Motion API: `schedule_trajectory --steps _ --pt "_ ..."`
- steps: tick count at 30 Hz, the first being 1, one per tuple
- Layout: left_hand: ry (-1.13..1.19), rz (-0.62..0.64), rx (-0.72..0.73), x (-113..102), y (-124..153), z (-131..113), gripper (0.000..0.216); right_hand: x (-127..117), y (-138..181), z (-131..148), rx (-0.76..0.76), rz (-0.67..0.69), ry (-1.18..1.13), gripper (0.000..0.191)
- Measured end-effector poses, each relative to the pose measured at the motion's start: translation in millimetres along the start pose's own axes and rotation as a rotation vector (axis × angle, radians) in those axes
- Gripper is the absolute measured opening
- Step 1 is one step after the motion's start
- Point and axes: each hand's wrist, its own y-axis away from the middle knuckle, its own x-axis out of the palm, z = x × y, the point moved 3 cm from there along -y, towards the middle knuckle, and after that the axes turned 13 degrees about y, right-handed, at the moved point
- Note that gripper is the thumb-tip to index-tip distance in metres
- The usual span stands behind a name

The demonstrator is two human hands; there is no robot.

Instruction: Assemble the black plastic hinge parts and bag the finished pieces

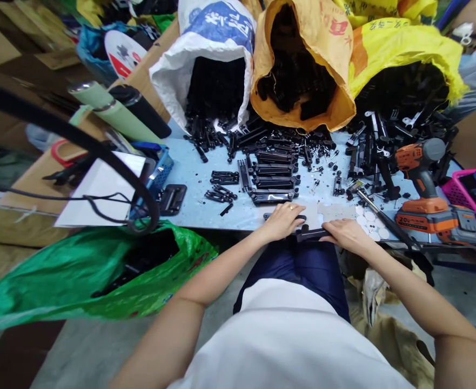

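Black bar [312, 234]: at the front edge of the worktop [197, 213], above the lap, between the two hands.
Right grip [345, 232]: closed narrowly on the bar's right end, thumb and fingers around it.
Left grip [283, 221]: fingers stretched over a dark strip [267, 216] at the edge, tips near the bar's left end; cannot tell whether it pinches anything.
Hands together: step in hand judged to be positioning or working on this one bar; joint details too small to read.
Bar's next need: judged to be a steady right hold, with the left fingers lined up on its near end before any pressure.
Row of dark bars [276, 181]: laid closely side by side, just beyond the left hand.
White discs [370, 222]: loose group, just right of the right hand.
Hammer-like tool [377, 210]: lying aslant beyond the discs, head pointing away.
Orange power driver [422, 208]: farther right, upright on its battery base.
Small bundles [222, 185]: dark pieces, left of the row.
Sacks: white [165, 75], orange [343, 108] and yellow [408, 46], open-mouthed along the far side, dark parts inside.
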Motion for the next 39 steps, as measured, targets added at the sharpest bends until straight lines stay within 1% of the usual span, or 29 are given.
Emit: schedule_trajectory --steps 1,3,5,8,10,14,16,18,21,24,26,27,29,31,33,34,36,37,39 --pt "-0.091 0.046 0.003 -1 -2 3 0.031 2 -2 0 0.024 0.027 0.031 0.041" --pt "-0.199 0.145 -0.005 1 -5 6 0.038 6 -5 2 0.061 0.055 0.062 0.039" --pt "-0.262 0.192 -0.012 4 -6 8 0.050 8 -6 6 0.104 0.076 0.070 0.037" --pt "-0.320 0.178 -0.024 8 -5 7 0.063 8 -5 11 0.163 0.059 0.078 0.039" --pt "-0.332 0.132 -0.032 9 -3 8 0.063 4 -5 13 0.199 0.004 0.096 0.041" --pt "-0.291 0.001 -0.008 10 2 11 0.049 -9 -7 15 0.233 -0.110 0.129 0.038" --pt "-0.270 -0.043 0.027 10 5 12 0.039 -16 -9 15 0.220 -0.139 0.137 0.033" --pt "-0.264 -0.067 0.050 11 7 13 0.034 -20 -11 14 0.200 -0.147 0.142 0.030" --pt "-0.277 -0.047 0.035 11 7 13 0.036 -19 -11 12 0.180 -0.143 0.136 0.029" --pt "-0.302 0.087 0.023 13 0 7 0.041 -6 -5 7 0.176 -0.113 0.105 0.034" --pt "-0.312 0.152 0.040 16 -15 0 0.045 6 0 -2 0.186 -0.091 0.061 0.038" --pt "-0.312 0.145 0.032 17 -27 -3 0.046 11 3 -9 0.195 -0.092 0.029 0.040" --pt "-0.307 0.053 -0.042 17 -59 -9 0.040 17 3 -27 0.238 -0.131 -0.027 0.040" --pt "-0.293 -0.049 -0.177 18 -95 -14 0.032 17 -6 -50 0.321 -0.188 -0.048 0.038" --pt "-0.270 -0.098 -0.294 20 -125 -18 0.025 13 -27 -75 0.436 -0.209 -0.034 0.034" --pt "-0.260 -0.109 -0.326 21 -135 -20 0.022 10 -40 -87 0.487 -0.199 -0.026 0.032" --pt "-0.255 -0.112 -0.339 21 -140 -23 0.020 6 -70 -104 0.540 -0.149 -0.025 0.031" --pt "-0.253 -0.123 -0.313 19 -135 -23 0.020 5 -84 -110 0.536 -0.116 -0.030 0.033" --pt "-0.184 -0.204 -0.191 9 -111 -18 0.019 6 -108 -115 0.491 -0.048 -0.053 0.037"
